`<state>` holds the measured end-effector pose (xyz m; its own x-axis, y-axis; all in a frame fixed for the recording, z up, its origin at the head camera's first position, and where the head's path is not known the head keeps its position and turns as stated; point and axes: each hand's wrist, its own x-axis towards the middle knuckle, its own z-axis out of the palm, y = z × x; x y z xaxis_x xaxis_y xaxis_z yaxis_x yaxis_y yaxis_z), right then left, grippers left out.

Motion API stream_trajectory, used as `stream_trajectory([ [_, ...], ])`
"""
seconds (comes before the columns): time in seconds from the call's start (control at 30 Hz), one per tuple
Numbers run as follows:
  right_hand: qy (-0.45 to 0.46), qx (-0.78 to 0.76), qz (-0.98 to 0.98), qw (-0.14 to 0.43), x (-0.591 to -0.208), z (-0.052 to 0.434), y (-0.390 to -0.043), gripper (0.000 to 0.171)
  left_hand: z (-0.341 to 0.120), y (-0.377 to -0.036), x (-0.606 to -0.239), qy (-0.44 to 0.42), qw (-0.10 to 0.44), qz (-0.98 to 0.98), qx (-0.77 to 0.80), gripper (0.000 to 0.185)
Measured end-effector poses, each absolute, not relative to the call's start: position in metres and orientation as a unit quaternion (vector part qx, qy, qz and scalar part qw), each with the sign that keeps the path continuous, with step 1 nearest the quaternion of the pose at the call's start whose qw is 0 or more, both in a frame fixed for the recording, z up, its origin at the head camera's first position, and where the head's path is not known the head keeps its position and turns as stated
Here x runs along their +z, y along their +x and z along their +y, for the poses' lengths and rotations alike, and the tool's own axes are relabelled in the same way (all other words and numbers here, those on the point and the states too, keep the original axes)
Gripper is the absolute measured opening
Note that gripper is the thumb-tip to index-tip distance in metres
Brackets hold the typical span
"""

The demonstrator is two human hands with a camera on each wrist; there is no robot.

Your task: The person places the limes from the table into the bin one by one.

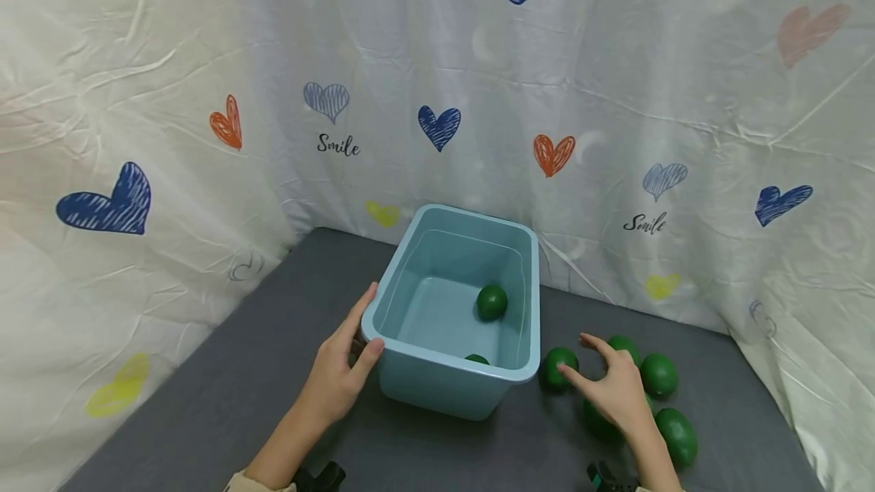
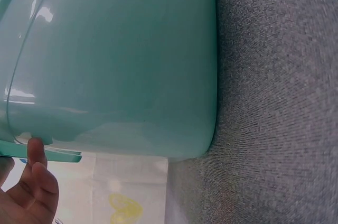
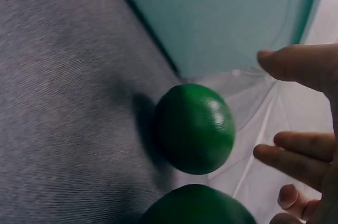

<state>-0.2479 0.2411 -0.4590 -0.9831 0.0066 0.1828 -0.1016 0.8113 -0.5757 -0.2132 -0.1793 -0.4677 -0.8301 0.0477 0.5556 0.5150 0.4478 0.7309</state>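
A light blue plastic bin (image 1: 410, 382) stands on the grey table. Inside it lies one green ball (image 1: 491, 301), and a second green ball (image 1: 476, 359) is partly hidden behind the front wall. My left hand (image 1: 355, 340) grips the bin's front left corner, thumb on the front wall, fingers along the side; the left wrist view shows the left hand (image 2: 29, 182) under the bin's (image 2: 116, 60) rim. My right hand (image 1: 579, 359) hovers with fingers spread over several green balls, nearest one (image 1: 560, 367) beside the bin. In the right wrist view, the right hand (image 3: 264, 105) is close to that ball (image 3: 194, 128), not touching.
More green balls (image 1: 658, 374) (image 1: 677, 435) lie right of the bin, one (image 1: 598, 420) partly under my right hand. A white sheet (image 1: 615, 97) printed with hearts hangs close behind and on both sides. Bare grey table (image 1: 239, 370) stretches left of the bin.
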Motion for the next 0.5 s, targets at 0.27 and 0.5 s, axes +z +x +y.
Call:
stream_trajectory([
  [0.27, 0.028, 0.254, -0.964, 0.069, -0.469, 0.236, -0.25, 0.087, -0.18, -0.213, -0.469, -0.174, 0.242, -0.817, -0.493, 0.072],
  [0.5, 0.027, 0.226, -0.972, 0.066, -0.475, 0.232, -0.25, 0.087, -0.179, -0.214, -0.469, -0.174, 0.24, -0.817, -0.494, 0.072],
])
